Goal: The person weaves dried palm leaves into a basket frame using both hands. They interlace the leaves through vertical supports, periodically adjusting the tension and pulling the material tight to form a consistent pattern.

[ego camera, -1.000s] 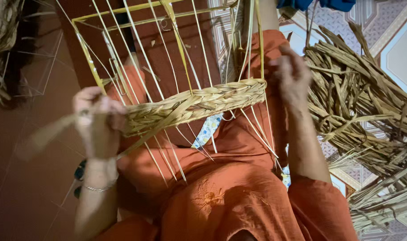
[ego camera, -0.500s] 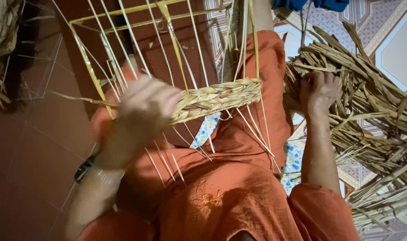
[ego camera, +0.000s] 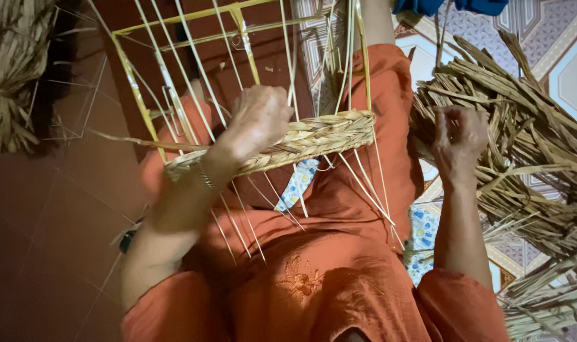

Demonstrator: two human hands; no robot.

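A yellow frame (ego camera: 131,82) with thin upright strands rests on my lap, over orange clothing. A woven band of dried leaf (ego camera: 320,136) runs across the strands. My left hand (ego camera: 258,120) lies on the middle of that band, fingers curled around upright strands just above the weave. A loose leaf strip (ego camera: 136,140) trails left from the band. My right hand (ego camera: 459,142) is off to the right, in a pile of dried leaves (ego camera: 529,126), with its fingers closed on some leaf strips there.
Another bundle of dried leaves (ego camera: 13,69) lies at the upper left on a dark red tiled floor (ego camera: 54,221). Patterned tiles (ego camera: 554,50) show at the upper right under the pile. A blue cloth (ego camera: 450,6) sits at the top edge.
My left hand moved from the left end of the woven band to its middle. My right hand left the right side of the frame and reached into the leaf pile.
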